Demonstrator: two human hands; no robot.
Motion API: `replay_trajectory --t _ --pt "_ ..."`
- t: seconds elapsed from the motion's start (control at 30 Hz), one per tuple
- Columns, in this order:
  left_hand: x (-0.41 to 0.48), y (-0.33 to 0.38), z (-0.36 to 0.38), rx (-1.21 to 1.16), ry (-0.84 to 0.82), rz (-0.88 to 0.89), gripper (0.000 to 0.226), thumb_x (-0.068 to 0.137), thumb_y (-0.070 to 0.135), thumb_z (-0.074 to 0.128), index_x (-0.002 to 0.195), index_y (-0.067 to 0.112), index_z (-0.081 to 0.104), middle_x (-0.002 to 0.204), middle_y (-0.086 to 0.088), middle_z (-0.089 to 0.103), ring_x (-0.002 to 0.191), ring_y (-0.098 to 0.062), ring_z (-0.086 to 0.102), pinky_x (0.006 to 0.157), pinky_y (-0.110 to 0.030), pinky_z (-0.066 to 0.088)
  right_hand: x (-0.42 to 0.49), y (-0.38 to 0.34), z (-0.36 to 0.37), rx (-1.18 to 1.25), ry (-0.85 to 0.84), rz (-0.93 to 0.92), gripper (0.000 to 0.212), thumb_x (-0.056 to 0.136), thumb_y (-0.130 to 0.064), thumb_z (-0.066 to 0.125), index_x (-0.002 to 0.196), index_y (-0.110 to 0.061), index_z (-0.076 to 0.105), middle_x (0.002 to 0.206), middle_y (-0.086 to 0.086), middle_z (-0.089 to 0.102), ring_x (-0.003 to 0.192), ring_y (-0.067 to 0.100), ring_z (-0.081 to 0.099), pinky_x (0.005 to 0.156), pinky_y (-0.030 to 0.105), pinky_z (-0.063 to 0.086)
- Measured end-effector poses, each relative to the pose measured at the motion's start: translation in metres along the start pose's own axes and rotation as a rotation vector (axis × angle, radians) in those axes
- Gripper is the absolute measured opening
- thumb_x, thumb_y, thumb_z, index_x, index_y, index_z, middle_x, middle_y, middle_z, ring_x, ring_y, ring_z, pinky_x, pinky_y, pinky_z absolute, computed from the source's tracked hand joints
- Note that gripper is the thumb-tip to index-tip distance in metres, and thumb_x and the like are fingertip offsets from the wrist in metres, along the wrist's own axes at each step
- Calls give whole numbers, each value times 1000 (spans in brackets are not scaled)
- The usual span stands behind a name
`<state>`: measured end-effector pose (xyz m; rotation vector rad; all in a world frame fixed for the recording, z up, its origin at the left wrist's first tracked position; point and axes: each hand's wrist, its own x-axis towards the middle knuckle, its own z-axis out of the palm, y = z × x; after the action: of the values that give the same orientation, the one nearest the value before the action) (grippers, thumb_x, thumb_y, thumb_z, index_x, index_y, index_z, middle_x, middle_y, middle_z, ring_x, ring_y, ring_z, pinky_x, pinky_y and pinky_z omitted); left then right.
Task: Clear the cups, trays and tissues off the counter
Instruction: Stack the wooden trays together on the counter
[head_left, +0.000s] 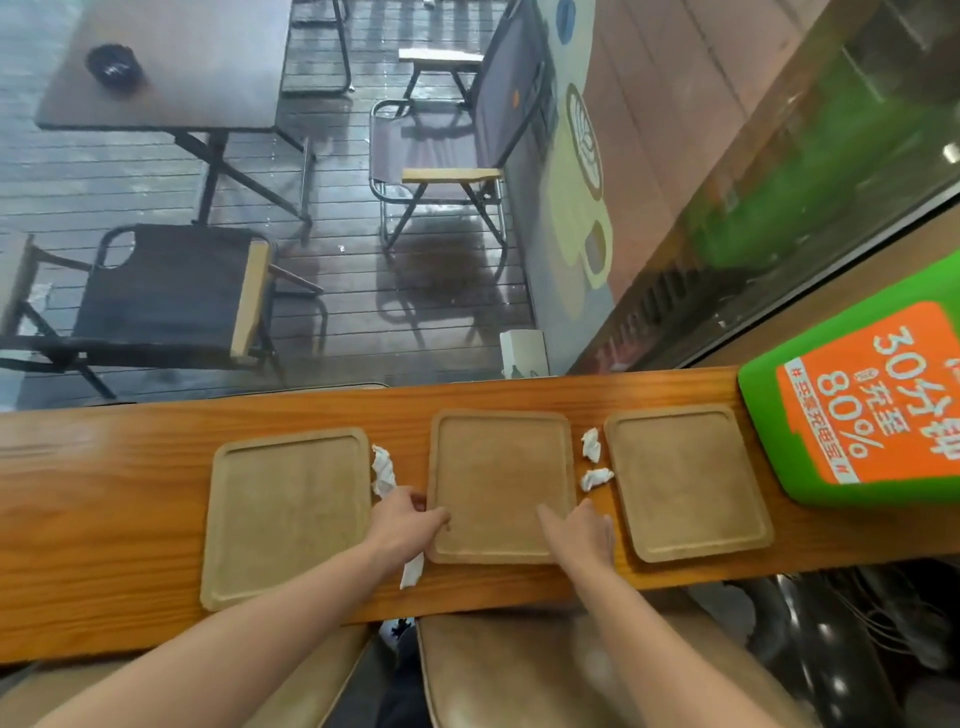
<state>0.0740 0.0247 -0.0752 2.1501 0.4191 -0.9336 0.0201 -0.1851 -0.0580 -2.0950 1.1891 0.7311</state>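
Three brown trays lie side by side on the wooden counter (104, 499): a left tray (285, 514), a middle tray (501, 478) and a right tray (685, 478). All are empty. My left hand (408, 519) grips the middle tray's left edge, thumb on top. My right hand (584, 530) grips its right edge near the front corner, thumb on the tray. A long white tissue (383, 467) lies between the left and middle trays, partly under my left hand. Two crumpled tissues (590, 444), (596, 477) sit between the middle and right trays. No cups are visible.
A green and orange device (857, 410) stands on the counter at the far right, close to the right tray. Tan cushioned stools (509, 670) are below the counter's front edge. Beyond the counter a window shows outdoor chairs and a table.
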Motion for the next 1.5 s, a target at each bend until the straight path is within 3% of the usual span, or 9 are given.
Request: replay_trajectory --t 0.17,0.5,0.67,0.77,0.9,1.0,1.17,1.3,1.5 --pt "6 9 -8 -62 -40 -73 34 88 22 69 118 13 56 107 -3 65 97 -21 63 85 -37 55 9 2 -11 64 -140 -71 59 93 -38 68 139 -10 45 141 11 52 129 30 52 104 40 47" --pt "-30 10 -35 -452 -220 -144 50 87 4 67 127 16 41 119 -13 64 104 -28 67 89 -48 58 -3 -7 -38 252 -391 -79 66 91 -19 72 147 -13 37 141 9 55 126 27 54 100 42 49" --pt "-59 0 -63 -513 -143 -138 45 90 -2 62 126 16 42 117 -13 63 101 -29 66 65 -37 61 -25 -36 -31 191 -424 -164 63 92 -18 70 145 -12 37 141 11 53 126 28 54 98 42 50" --pt "-67 -15 -89 -481 -74 -111 40 90 1 64 119 19 44 114 -9 63 99 -26 66 70 -41 61 -44 -56 -14 144 -417 -216 56 92 -18 70 140 -13 41 135 10 56 118 26 57 91 38 52" --pt "-63 -44 -126 -451 -11 -79 42 90 4 65 118 24 40 103 5 58 90 -9 59 57 -21 50 -67 -82 19 127 -417 -243 38 91 -19 71 119 -19 46 110 0 58 103 22 61 85 38 58" --pt "-59 -71 -157 -425 -32 -91 45 91 7 66 124 24 40 102 8 57 88 -6 57 53 -18 48 -86 -101 47 127 -409 -243 37 89 -17 73 113 -20 45 107 -1 58 103 22 61 81 35 57" --pt "-49 -114 -201 -353 -29 -106 57 88 13 71 136 19 40 130 -6 57 109 -22 60 74 -33 58 -112 -125 93 80 -402 -211 39 88 -18 74 118 -16 49 110 2 62 100 22 65 79 37 61" --pt "-38 -139 -222 -280 -33 -123 62 87 16 74 138 19 40 132 -6 56 112 -23 60 89 -42 58 -123 -134 121 106 -408 -198 47 88 -14 74 129 -14 51 97 -6 63 88 12 65 57 22 54" --pt "-19 -157 -224 -102 26 -118 68 87 20 74 145 15 40 141 -8 52 125 -25 54 94 -36 50 -132 -138 143 71 -392 -160 42 90 -13 70 129 -11 53 112 4 65 105 23 65 90 39 58"
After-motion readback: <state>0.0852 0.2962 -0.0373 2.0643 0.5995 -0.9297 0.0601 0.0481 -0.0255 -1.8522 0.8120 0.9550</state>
